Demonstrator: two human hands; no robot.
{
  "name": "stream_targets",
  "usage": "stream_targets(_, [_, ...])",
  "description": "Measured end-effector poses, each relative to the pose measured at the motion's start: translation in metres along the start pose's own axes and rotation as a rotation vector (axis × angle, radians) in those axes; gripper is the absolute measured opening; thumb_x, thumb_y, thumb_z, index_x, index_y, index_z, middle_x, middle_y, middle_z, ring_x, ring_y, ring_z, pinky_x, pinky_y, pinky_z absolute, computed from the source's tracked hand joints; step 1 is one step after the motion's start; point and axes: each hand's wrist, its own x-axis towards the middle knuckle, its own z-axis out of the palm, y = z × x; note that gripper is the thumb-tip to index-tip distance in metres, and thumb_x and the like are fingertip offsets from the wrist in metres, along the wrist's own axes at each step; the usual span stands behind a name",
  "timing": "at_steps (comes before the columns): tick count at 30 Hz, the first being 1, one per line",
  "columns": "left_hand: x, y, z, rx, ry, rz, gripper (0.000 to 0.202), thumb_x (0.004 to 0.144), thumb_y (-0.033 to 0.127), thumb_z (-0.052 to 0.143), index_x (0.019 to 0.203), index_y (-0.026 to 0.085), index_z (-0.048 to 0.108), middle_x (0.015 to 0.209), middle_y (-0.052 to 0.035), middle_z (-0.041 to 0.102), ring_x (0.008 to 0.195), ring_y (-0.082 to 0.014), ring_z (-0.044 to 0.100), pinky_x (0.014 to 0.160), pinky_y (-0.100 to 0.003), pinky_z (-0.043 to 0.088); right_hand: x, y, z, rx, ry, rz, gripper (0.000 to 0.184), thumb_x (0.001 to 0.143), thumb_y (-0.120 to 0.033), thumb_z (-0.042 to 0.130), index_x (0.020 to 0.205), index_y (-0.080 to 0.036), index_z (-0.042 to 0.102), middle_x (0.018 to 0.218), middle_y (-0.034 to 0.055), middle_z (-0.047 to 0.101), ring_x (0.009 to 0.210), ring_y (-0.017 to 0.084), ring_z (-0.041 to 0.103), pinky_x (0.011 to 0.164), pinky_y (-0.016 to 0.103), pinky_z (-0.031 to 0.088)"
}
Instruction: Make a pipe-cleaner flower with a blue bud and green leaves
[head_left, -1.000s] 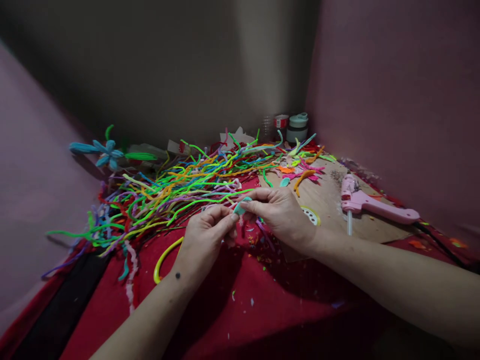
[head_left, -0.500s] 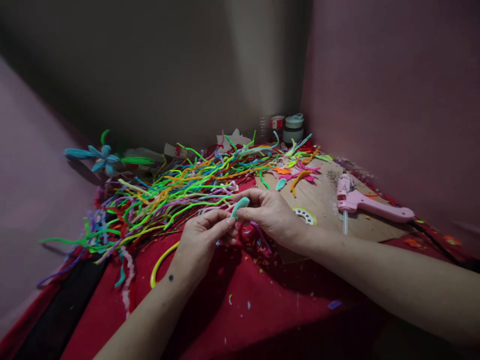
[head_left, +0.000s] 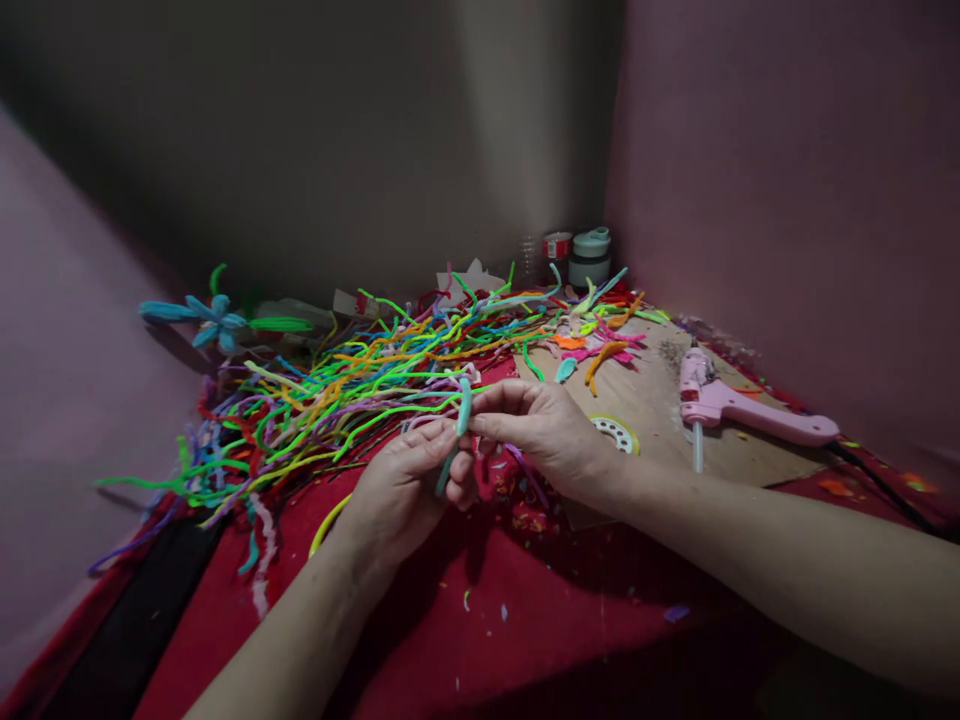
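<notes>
A light teal pipe cleaner (head_left: 464, 405) is pinched between my two hands, over the front edge of the pile. My left hand (head_left: 416, 475) grips it from below, thumb against curled fingers, and its lower end shows dark green-teal beside the fingers. From the right, my right hand (head_left: 536, 430) holds it at mid-length between thumb and forefinger. The upper part stands nearly upright. Behind both hands lies a heap of many-coloured pipe cleaners (head_left: 360, 375).
A pink glue gun (head_left: 750, 405) rests on a brown board (head_left: 652, 370) at right, near a white-and-yellow ring-shaped spool (head_left: 615, 433). A blue pipe-cleaner flower (head_left: 216, 322) is at left. A teal-lidded jar (head_left: 590, 258) stands at the back. Scraps dot the red cloth (head_left: 540, 640).
The teal piece has turned from tilted and folded-looking to nearly upright, with its lower end now showing below my left fingers. My hands stay close together; the view has shifted slightly.
</notes>
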Motion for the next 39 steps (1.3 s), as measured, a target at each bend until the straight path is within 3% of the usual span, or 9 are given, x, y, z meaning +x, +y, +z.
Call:
stream_targets(9, [0.0006,-0.0048,0.0041,-0.005,-0.001,0.024,0.015,0.083,0.027,0.058,0.075,0.014,0.056,0.054,0.0029,0.047,0.045,-0.0075,0.041,0.046,-0.021,0.037,-0.0026,0.0036,-0.0017,-0.06,-0.028,-0.042,0.007,0.069,-0.021,0.067,0.067,-0.016,0.063,0.063,-0.0015,0.058,0.058,0.009,0.052,0.06,0.026,0.043])
stream_targets(17, [-0.0004,-0.0042,0.0052,0.025,0.001,0.03,0.018,0.08,0.029,0.061,0.073,0.014,0.056,0.052,0.0031,0.047,0.044,-0.0073,0.04,0.046,-0.02,0.037,-0.0024,0.0042,-0.0011,-0.036,-0.02,-0.002,0.018,0.067,-0.03,0.07,0.073,-0.014,0.065,0.061,-0.0003,0.06,0.056,0.01,0.053,0.057,0.026,0.043])
stream_targets(21, [-0.0022,-0.0035,0.0072,0.062,0.042,0.047,0.019,0.078,0.03,0.064,0.072,0.014,0.057,0.052,0.0027,0.048,0.044,-0.0067,0.041,0.046,-0.019,0.038,-0.0022,0.0056,-0.0033,-0.044,-0.027,-0.014,0.015,0.068,-0.027,0.07,0.073,-0.014,0.065,0.061,-0.0012,0.06,0.057,0.009,0.053,0.058,0.025,0.042])
stream_targets(36, [-0.0043,-0.0049,0.0067,0.065,0.011,0.036,0.013,0.08,0.025,0.061,0.073,0.014,0.059,0.05,0.0027,0.05,0.043,-0.0066,0.043,0.046,-0.019,0.035,-0.003,0.0023,-0.0012,-0.068,-0.035,-0.039,0.007,0.067,-0.021,0.069,0.067,-0.015,0.066,0.061,-0.0027,0.061,0.057,0.007,0.053,0.062,0.024,0.042])
stream_targets(39, [-0.0049,-0.0055,0.0096,0.086,0.057,0.066,0.013,0.08,0.026,0.061,0.074,0.014,0.06,0.051,0.003,0.051,0.043,-0.0056,0.043,0.045,-0.018,0.035,-0.0032,0.0031,-0.0018,-0.082,-0.008,-0.036,0.008,0.067,-0.021,0.07,0.067,-0.015,0.065,0.061,-0.0029,0.06,0.057,0.007,0.051,0.061,0.023,0.04])
